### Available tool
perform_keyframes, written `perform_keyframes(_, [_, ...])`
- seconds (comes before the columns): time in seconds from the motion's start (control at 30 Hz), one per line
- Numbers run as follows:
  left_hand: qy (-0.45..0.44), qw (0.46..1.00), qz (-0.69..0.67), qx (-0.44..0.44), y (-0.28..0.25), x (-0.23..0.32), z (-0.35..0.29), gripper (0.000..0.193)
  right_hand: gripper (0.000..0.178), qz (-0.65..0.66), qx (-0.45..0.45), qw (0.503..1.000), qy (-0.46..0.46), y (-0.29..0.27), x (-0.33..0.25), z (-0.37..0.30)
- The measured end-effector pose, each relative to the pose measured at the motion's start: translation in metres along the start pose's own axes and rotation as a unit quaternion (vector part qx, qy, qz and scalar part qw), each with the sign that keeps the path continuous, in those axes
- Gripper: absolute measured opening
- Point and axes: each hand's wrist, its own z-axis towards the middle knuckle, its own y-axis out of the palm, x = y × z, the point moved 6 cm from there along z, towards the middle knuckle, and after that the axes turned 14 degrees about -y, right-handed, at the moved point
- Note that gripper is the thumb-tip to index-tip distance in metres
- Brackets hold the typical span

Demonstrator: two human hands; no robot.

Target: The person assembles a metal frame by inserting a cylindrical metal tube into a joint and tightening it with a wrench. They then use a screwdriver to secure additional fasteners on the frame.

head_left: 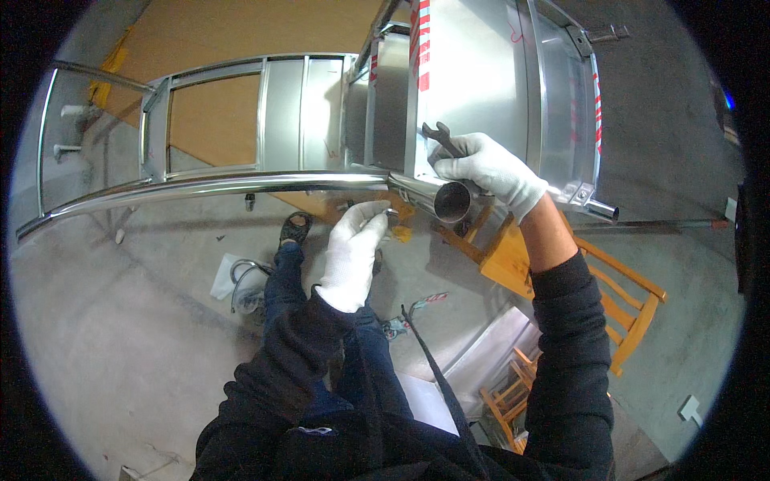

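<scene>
Dark sleeves (pixel 569 321) reach toward a steel tube (pixel 281 183). Near its open end, the gloved left grip (pixel 351 248) pinches a metal piece (pixel 391 214), presumably because the part is so small; the right grip (pixel 491 170) wraps a wrench (pixel 446 141) in front of a steel panel (pixel 481 80), held by the shank, apparently leaving the forked head free.

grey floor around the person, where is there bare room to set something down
The widest mostly bare stretch of grey floor lies left of the left sleeve, below the chrome tube. Another patch lies right of the wooden chair. It is crowded by the right hand, where the open-end wrench, the tube's open end and the chair bunch together in view.
</scene>
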Motion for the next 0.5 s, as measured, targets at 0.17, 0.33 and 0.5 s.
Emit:
perform_keyframes(0.17, [-0.012, 0.995, -0.102, -0.018, 0.001, -0.008, -0.002, 0.028, 0.026, -0.004, 0.001, 1.0, 0.027, 0.004, 0.0, -0.002])
perform_keyframes(0.33, [0.0, 0.997, -0.073, -0.034, 0.005, -0.012, 0.003, 0.026, 0.026, -0.057, 0.003, 0.998, 0.019, -0.006, 0.008, 0.001])
perform_keyframes(0.5, [0.092, 0.992, 0.08, 0.042, 0.0, 0.0, -0.006, 0.022, 0.024, -0.036, 0.01, 0.999, -0.037, -0.004, 0.01, 0.001])
